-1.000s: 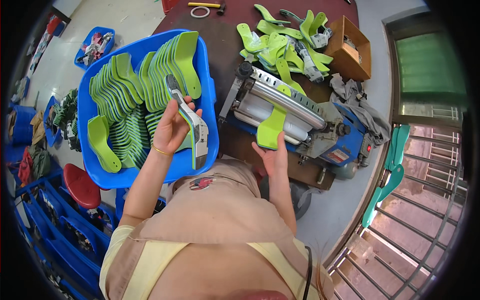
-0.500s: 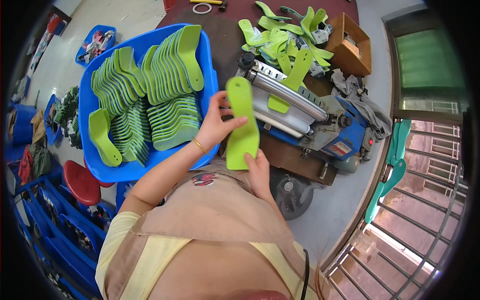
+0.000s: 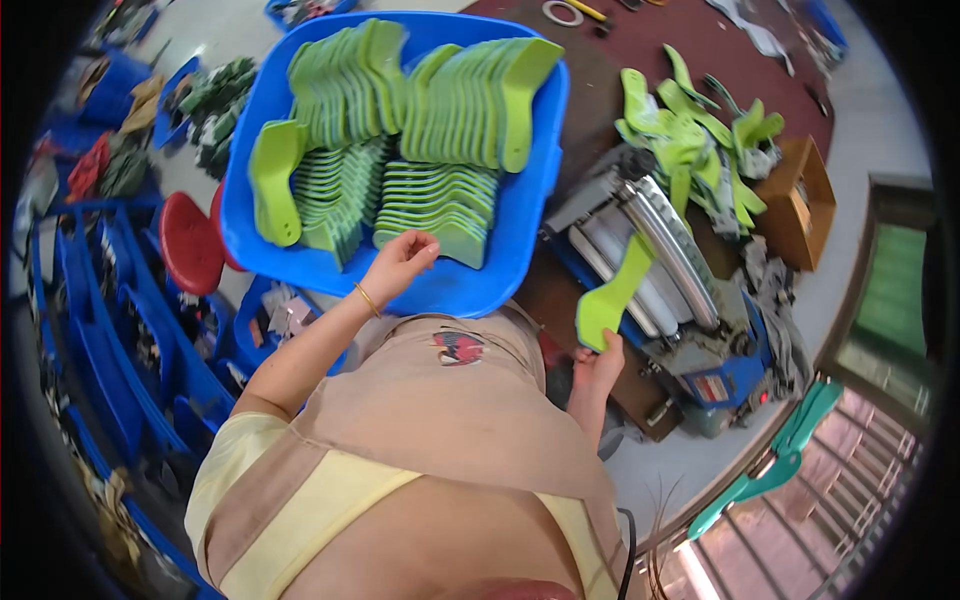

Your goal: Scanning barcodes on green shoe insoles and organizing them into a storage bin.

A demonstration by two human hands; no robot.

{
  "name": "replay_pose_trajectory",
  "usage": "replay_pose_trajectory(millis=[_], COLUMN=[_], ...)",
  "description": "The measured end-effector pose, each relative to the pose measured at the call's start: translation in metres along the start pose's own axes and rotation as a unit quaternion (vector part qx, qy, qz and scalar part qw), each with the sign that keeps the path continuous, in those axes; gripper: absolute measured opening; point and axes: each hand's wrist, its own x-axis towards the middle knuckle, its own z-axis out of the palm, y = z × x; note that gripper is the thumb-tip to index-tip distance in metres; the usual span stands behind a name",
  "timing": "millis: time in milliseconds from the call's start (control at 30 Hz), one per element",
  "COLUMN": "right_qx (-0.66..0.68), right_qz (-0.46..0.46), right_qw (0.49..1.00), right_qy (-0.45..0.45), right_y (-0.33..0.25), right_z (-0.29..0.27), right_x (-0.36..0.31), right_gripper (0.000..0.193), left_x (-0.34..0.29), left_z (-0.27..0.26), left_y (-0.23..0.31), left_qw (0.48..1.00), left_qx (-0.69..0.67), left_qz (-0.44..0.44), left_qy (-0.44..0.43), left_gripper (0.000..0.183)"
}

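My right hand (image 3: 598, 368) grips the near end of a lime-green insole-shaped piece (image 3: 610, 303) between thumb and fingers. The far end of that piece reaches the rollers of a blue-and-metal roller machine (image 3: 672, 250). My left hand (image 3: 402, 264), fingers curled in and nothing visible in them, hovers at the near side of a large blue tub (image 3: 500, 292). In the tub stand tight rows of matching green pieces (image 3: 440, 205), with one piece (image 3: 275, 180) leaning at the left end.
Beyond the machine lies a loose heap of green pieces (image 3: 700, 140), beside a wooden box (image 3: 800, 200). A tape ring (image 3: 562, 12) lies on the dark red tabletop. A red stool (image 3: 190, 243) and blue bins (image 3: 150, 320) stand on the left. Grey cloth (image 3: 785, 330) hangs by the machine.
My left hand has let go of the green piece and moved left to the tub. My right hand has carried the piece right to the rollers. The view has shifted rightward.
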Motion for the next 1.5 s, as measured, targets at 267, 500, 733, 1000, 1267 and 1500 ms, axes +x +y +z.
replay_pose_trajectory(millis=[267, 500, 733, 1000, 1267, 1500], right_qx=[0.12, 0.067, -0.107, -0.254, -0.4, -0.432], right_qz=[-0.029, -0.036, -0.099, -0.124, -0.163, -0.172], right_qw=[0.987, 0.984, 0.988, 0.948, 0.861, 0.814], right_qy=[-0.107, -0.158, -0.052, -0.149, -0.267, -0.348], right_y=[-0.038, -0.026, 0.028, 0.058, 0.071, 0.09], right_z=[0.023, 0.002, 0.025, 0.086, 0.147, 0.176], right_x=[0.024, 0.018, -0.019, -0.031, -0.028, -0.039], right_gripper=[0.039, 0.043, 0.021, 0.016, 0.016, 0.017], left_x=[0.034, 0.108, 0.075, -0.137, -0.168, -0.163], left_z=[-0.154, -0.332, -0.325, -0.24, -0.21, -0.208], left_y=[-0.009, 0.032, 0.053, 0.031, -0.009, -0.009], left_qw=[0.844, 0.752, 0.827, 0.758, 0.715, 0.705], left_qx=[0.305, 0.595, 0.532, 0.473, 0.488, 0.494], left_qz=[0.241, 0.028, 0.087, 0.369, 0.415, 0.425], left_qy=[0.368, 0.283, 0.159, 0.254, 0.281, 0.279], left_gripper=[0.036, 0.08, 0.061, 0.047, 0.035, 0.033])
